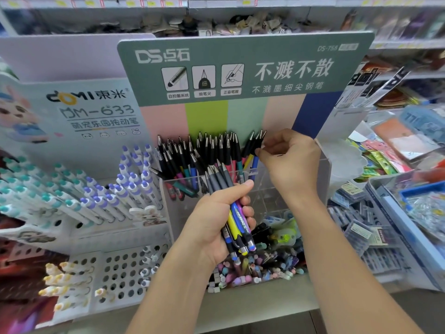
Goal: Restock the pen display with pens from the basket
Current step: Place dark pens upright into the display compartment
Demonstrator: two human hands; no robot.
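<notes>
My left hand [218, 220] grips a bundle of pens [237, 213] with grey tips up and blue, yellow and purple barrels, held in front of the clear acrylic pen display [320, 179]. Many black-tipped pens [199, 155] stand in the display's back left compartment. At its back right, my right hand [289, 160] pinches a few dark pens [252, 147], their metal tips pointing up. The green display header [240, 68] rises behind. No basket is in view.
A white holed rack [115, 268] with teal and purple capped pens [101, 196] stands to the left. Erasers and small items [272, 261] fill the bin below the display. Boxes and packets [385, 213] crowd the shelf on the right.
</notes>
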